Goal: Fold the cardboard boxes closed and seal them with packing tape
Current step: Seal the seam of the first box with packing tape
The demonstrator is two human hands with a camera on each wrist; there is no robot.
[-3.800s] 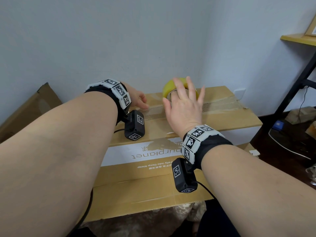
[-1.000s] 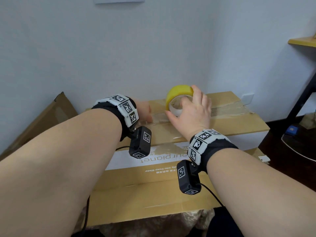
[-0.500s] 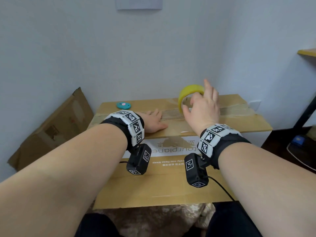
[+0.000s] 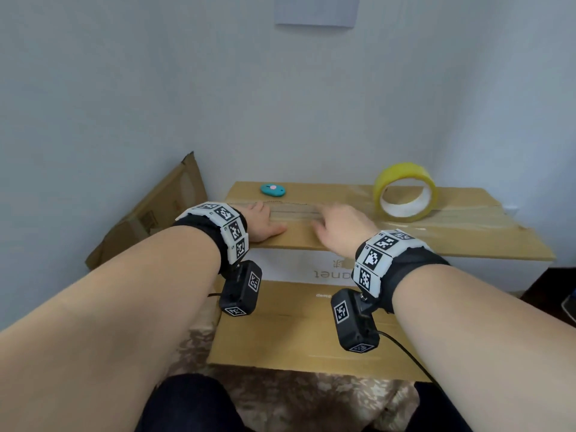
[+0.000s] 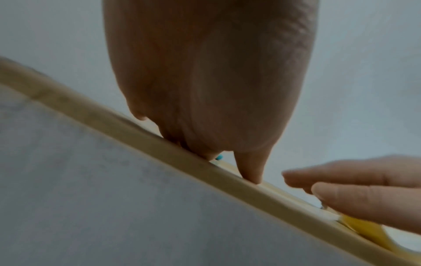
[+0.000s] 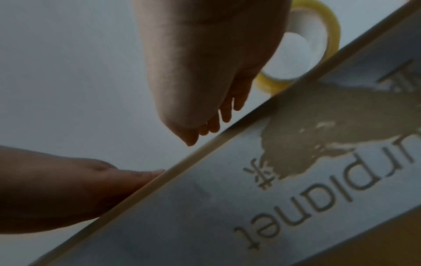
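Observation:
A closed cardboard box [image 4: 452,236] stands before me, a strip of clear tape [image 4: 296,210] running along its top seam. My left hand [image 4: 265,221] lies flat on the top near the seam's left part, fingers straight. My right hand [image 4: 339,227] rests palm down just right of it, fingers relaxed and holding nothing. The yellow tape roll [image 4: 405,191] stands on edge on the box top, right of my right hand and apart from it; it also shows in the right wrist view [image 6: 323,45]. The left wrist view shows my left fingertips [image 5: 250,172] touching the box edge [image 5: 159,149].
A small teal cutter [image 4: 273,190] lies on the far left of the box top. A flattened cardboard piece [image 4: 149,213] leans against the wall at the left. The box's front flap [image 4: 296,332] hangs toward me over patterned fabric [image 4: 311,397]. The wall is close behind.
My right hand let go of the tape roll, left it standing on the box, and moved left and down onto the seam. The left hand stays pressed on the top.

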